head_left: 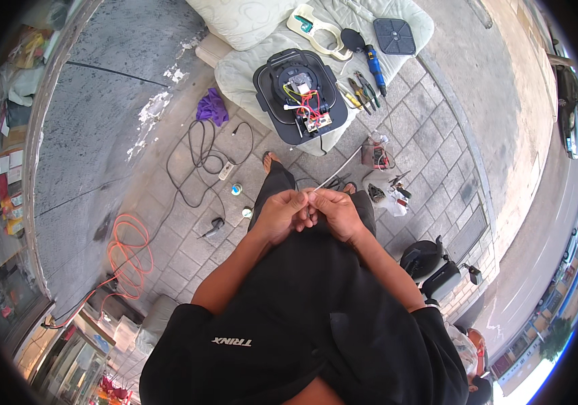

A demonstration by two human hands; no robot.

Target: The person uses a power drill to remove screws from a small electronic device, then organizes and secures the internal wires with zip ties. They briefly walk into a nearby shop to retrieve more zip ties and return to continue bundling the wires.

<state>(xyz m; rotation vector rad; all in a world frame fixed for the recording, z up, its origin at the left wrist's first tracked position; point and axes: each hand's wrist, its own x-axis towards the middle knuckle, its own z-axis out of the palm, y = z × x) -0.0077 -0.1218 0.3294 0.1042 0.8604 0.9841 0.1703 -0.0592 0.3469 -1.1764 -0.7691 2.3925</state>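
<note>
My left hand [283,213] and my right hand [336,212] meet in front of my torso. Both pinch the near end of a thin white wire or sleeve [340,168] between thumb and fingers. Its other end slants up and right toward a small red box [375,156]. The pinched tip is mostly hidden by the fingers. Beyond my hands, a black appliance [302,90] lies opened on a pale padded mat [238,71]. Red, yellow and white wires and a circuit board show inside it.
On the mat lie a blue power screwdriver [374,67], pliers [368,88], a cream plastic frame [316,32] and a dark square panel [394,36]. A purple cloth [213,106], black cable [198,162], orange cord [129,256] and plastic bag of tools [387,192] lie on the paving.
</note>
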